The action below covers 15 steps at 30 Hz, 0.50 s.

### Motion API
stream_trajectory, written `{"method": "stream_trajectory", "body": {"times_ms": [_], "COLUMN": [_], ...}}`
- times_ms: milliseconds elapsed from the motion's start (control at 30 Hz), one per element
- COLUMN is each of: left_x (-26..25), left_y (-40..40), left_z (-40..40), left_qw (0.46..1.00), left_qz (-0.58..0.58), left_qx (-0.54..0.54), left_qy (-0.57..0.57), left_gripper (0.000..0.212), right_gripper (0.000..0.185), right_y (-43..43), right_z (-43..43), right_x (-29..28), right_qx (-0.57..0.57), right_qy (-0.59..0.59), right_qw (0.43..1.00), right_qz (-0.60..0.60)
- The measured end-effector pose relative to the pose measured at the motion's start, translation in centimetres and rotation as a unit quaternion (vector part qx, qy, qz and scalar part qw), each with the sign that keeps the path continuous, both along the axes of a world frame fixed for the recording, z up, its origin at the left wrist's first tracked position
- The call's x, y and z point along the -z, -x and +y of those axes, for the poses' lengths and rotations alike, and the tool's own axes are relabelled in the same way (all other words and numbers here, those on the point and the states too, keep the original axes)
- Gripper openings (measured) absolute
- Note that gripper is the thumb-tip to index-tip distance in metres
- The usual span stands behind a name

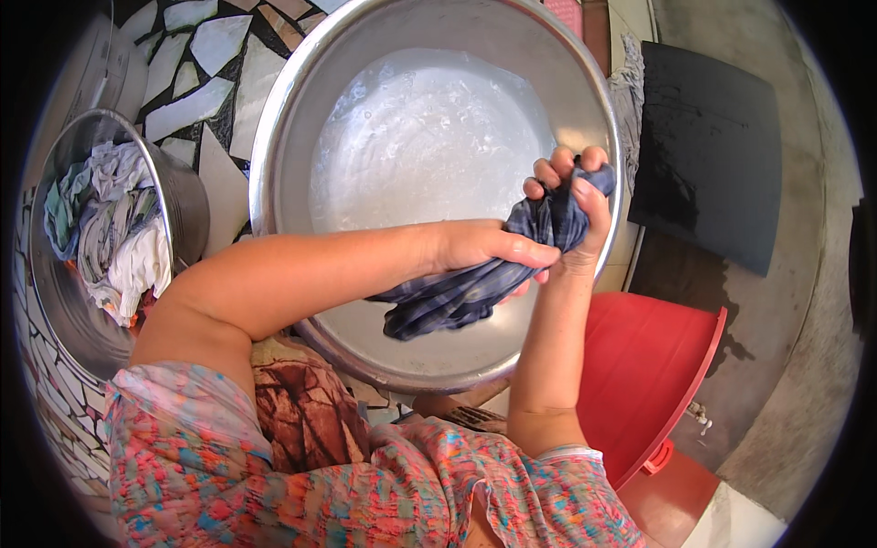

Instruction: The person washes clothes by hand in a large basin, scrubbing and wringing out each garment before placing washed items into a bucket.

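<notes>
A dark blue plaid cloth (452, 298) is twisted between my two hands, above the right front part of a large round metal basin (288, 137). My left hand (497, 248) grips the cloth around its middle, thumb pointing right. Higher up and to the right, my right hand (582, 198) clenches the bunched end in its fist near the basin's rim. The loose end hangs below my left forearm. Cloudy water (425, 137) covers the basin's bottom. The left hand's fingers are mostly hidden beneath the cloth.
A metal bucket (188, 198) with several crumpled clothes (123, 226) lies tilted at my left. A red plastic tub (644, 370) stands at the right, near a tap (700, 416). Behind it is a dark panel (709, 151) against the wall. Broken-tile mosaic (185, 89) covers the floor.
</notes>
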<state>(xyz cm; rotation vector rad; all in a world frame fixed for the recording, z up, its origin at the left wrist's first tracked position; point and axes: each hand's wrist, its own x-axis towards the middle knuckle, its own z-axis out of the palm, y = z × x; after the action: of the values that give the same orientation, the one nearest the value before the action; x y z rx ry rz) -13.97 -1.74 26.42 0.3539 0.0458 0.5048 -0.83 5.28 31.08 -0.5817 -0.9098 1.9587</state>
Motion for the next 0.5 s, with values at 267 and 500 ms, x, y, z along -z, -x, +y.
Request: {"method": "stream_trajectory", "body": {"times_ms": [267,500], "left_x": [3.1,8.5], "left_y": [-1.4,-1.2], "left_z": [1.5,2.3], "left_qw": [0.846,0.75], "left_qz": [0.483,0.59], "left_qx": [-0.165,-0.229], "left_qy": [-0.154,-0.19], "left_gripper": [0.04,0.042], "right_gripper": [0.024,0.035], "right_y": [2.5,2.5], "right_z": [1.4,2.3], "right_x": [1.9,7.8], "right_qx": [0.014,0.012], "right_qy": [-0.252,-0.246], "right_qw": [0.704,0.671], "right_qz": [-0.664,-0.699]}}
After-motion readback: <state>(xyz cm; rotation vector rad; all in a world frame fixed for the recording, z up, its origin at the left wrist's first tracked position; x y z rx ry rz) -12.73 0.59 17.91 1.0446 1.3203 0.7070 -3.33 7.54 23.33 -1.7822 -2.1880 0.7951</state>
